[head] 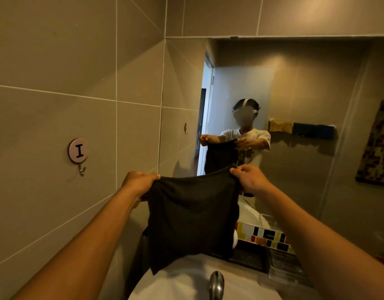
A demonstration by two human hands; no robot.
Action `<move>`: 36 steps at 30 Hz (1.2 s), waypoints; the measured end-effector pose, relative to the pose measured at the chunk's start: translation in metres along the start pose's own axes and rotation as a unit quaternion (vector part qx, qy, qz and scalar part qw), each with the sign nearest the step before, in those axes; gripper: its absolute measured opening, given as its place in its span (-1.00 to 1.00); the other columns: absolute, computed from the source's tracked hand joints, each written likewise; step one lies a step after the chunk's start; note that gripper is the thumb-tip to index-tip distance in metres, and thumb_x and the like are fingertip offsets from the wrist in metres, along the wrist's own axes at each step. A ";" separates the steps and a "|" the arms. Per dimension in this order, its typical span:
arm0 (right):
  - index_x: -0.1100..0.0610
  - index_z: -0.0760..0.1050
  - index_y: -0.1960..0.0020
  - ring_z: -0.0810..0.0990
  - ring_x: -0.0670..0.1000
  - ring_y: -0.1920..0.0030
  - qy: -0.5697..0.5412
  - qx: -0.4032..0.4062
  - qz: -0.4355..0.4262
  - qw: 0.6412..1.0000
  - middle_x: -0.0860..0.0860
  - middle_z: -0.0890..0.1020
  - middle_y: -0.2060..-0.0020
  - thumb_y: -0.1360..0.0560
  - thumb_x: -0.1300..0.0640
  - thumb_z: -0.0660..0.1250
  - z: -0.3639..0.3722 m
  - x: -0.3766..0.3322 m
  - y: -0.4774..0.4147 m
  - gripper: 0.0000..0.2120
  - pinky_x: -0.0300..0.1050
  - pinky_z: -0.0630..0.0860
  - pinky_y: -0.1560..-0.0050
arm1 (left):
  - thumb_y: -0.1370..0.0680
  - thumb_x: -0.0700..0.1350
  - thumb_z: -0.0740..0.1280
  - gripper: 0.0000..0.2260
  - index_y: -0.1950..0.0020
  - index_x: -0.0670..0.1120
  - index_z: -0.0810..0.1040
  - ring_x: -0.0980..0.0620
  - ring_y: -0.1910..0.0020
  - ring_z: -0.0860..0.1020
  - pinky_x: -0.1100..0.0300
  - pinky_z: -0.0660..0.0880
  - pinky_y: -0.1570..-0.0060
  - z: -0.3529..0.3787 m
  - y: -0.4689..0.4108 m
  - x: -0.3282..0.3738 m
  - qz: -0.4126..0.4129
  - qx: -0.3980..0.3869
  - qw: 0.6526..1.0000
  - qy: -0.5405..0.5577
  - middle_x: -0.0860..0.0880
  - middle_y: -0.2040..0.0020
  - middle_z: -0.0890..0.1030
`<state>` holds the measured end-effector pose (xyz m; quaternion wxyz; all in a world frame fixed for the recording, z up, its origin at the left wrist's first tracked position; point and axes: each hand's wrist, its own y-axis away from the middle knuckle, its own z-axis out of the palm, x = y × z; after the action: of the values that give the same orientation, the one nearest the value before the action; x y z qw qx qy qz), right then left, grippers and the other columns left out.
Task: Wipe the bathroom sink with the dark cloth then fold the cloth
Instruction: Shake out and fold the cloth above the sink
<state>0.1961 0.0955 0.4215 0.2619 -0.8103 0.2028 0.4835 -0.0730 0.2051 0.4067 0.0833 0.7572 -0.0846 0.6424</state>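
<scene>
Cloth (pixel 192 215) is hanging flat between my two hands, its top edge running left to right, above the near sink (pixel 186 284). My left hand (pixel 139 180) and right hand (pixel 249 178) are each pinching a top corner, fingers (pixel 237 169) clenched. Faucet (pixel 217 284) is standing near below; wall hook (pixel 78 153) far left; mirror (pixel 305 105) beyond.

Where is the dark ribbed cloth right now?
In the head view, the dark ribbed cloth hangs mid-frame above the white sink, held up by its top corners between the left hand and right hand.
</scene>
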 end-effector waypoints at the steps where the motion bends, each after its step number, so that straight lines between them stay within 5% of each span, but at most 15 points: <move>1: 0.17 0.52 0.17 0.58 0.04 0.22 -0.036 -0.005 0.017 0.999 0.12 0.57 0.24 -0.56 0.06 0.28 0.008 -0.002 0.005 -0.78 -0.16 0.53 0.32 | -0.48 -0.14 0.40 -0.85 0.07 -0.21 0.53 -0.06 0.22 0.54 0.14 0.49 0.35 0.009 0.004 0.004 -0.018 0.005 1.000 0.025 -0.15 0.16 0.58; 4: 0.24 0.59 0.08 0.63 0.13 0.08 -0.120 -0.002 0.028 0.992 0.21 0.63 0.12 -0.56 0.04 0.28 0.035 -0.010 0.018 -0.73 -0.05 0.61 0.14 | -0.48 -0.18 0.41 -0.80 -0.04 -0.21 0.50 -0.11 0.11 0.58 0.08 0.57 0.26 0.036 0.014 0.015 -0.053 -0.019 0.992 0.111 -0.18 0.08 0.58; 7: 0.18 0.60 0.07 0.66 0.11 0.08 -0.167 0.006 -0.011 0.986 0.16 0.65 0.10 -0.55 0.03 0.29 0.057 -0.024 0.031 -0.77 -0.02 0.64 0.11 | -0.50 -0.21 0.39 -0.91 0.10 -0.21 0.51 -0.10 0.18 0.60 0.05 0.57 0.27 0.059 0.021 0.028 -0.057 -0.054 0.982 0.169 -0.18 0.16 0.58; 12: 0.03 0.64 0.09 0.66 0.02 0.08 -0.114 0.028 -0.101 0.988 0.06 0.69 0.15 -0.55 0.02 0.29 0.072 -0.028 0.046 -0.83 0.08 0.61 -0.05 | -0.52 -0.22 0.37 -0.95 0.13 -0.18 0.56 -0.09 0.21 0.63 0.16 0.61 0.48 0.082 0.031 0.035 -0.033 -0.085 0.979 0.182 -0.19 0.12 0.64; 18: 0.06 0.67 0.02 0.61 0.01 0.02 -0.081 0.047 -0.151 0.984 0.05 0.64 0.09 -0.54 -0.03 0.29 0.067 -0.020 0.053 -0.77 -0.03 0.57 -0.08 | -0.52 -0.26 0.34 -0.92 0.16 -0.18 0.59 -0.14 0.11 0.65 0.06 0.64 0.20 0.088 0.041 0.038 -0.013 -0.099 0.975 0.200 -0.20 0.09 0.66; 25: 0.12 0.66 -0.04 0.64 -0.01 0.05 -0.109 0.114 -0.149 0.976 0.05 0.69 0.11 -0.54 0.04 0.30 0.067 -0.031 0.049 -0.78 0.02 0.59 -0.10 | -0.52 -0.28 0.35 -0.92 0.17 -0.18 0.54 -0.06 0.20 0.61 0.12 0.57 0.25 0.080 0.048 0.050 -0.009 -0.076 0.967 0.242 -0.17 0.17 0.61; 29: 0.01 0.64 -0.03 0.64 -0.10 0.05 -0.114 0.069 -0.180 0.975 -0.04 0.70 0.12 -0.54 0.02 0.30 0.074 -0.032 0.053 -0.82 -0.07 0.59 -0.10 | -0.49 -0.31 0.37 -0.98 0.14 -0.23 0.59 -0.06 0.17 0.65 0.19 0.63 0.34 0.077 0.050 0.051 0.014 -0.069 0.965 0.251 -0.19 0.15 0.65; 33: -0.09 0.59 -0.09 0.60 -0.14 -0.02 -0.106 -0.005 -0.230 0.967 -0.11 0.62 0.05 -0.51 -0.06 0.32 0.075 -0.027 0.051 -0.82 -0.19 0.55 -0.08 | -0.52 -0.33 0.32 -0.91 0.18 -0.27 0.57 -0.01 0.36 0.66 0.26 0.61 0.45 0.067 0.042 0.055 0.020 -0.049 0.957 0.285 -0.20 0.24 0.64; 36: -0.03 0.58 -0.14 0.58 -0.14 -0.04 -0.083 -0.046 -0.233 0.968 -0.11 0.60 0.03 -0.50 0.02 0.35 0.069 -0.027 0.045 -0.78 -0.21 0.55 -0.08 | -0.59 -0.32 0.18 -0.86 -0.03 -0.24 0.53 -0.03 0.29 0.66 0.25 0.62 0.43 0.059 0.038 0.056 0.015 -0.077 0.962 0.260 -0.18 0.21 0.64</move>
<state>0.1109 0.1057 0.4083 0.3459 -0.8033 -0.0365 0.4835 -0.0167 0.1533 0.4533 0.1508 0.5538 -0.1204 0.8100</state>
